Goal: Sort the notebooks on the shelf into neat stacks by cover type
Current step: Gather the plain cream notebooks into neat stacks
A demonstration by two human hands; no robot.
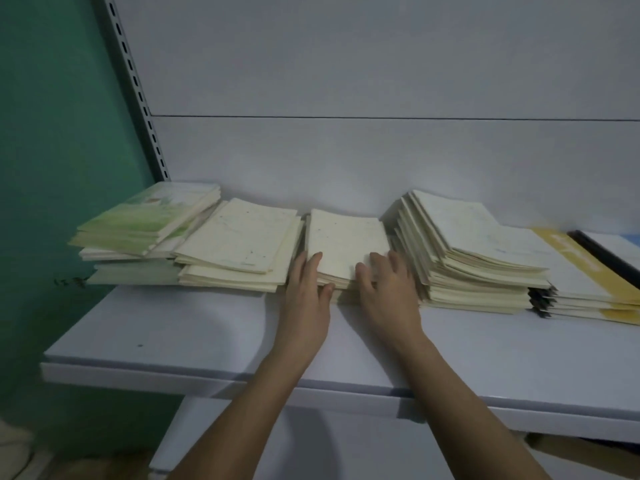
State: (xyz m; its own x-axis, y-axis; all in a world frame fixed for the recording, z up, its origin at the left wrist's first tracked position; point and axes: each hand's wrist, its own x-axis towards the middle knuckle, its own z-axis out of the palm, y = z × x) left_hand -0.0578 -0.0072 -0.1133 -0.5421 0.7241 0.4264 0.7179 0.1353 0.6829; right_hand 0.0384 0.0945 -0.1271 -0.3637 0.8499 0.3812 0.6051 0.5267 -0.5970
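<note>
Several piles of notebooks lie along the back of a white shelf. The middle cream pile has both my hands at its near edge. My left hand lies against the pile's left front corner, fingers straight, thumb along the front edge. My right hand rests on the right front corner with its fingers spread over the top cover. To the left sit another cream pile and a green-covered pile. A tall fanned cream pile stands to the right, then yellow-and-white notebooks.
A black-spined notebook lies at the far right. A white back panel rises behind the piles, with a slotted upright and a green wall at the left. Bare shelf surface runs in front of the piles to the front edge.
</note>
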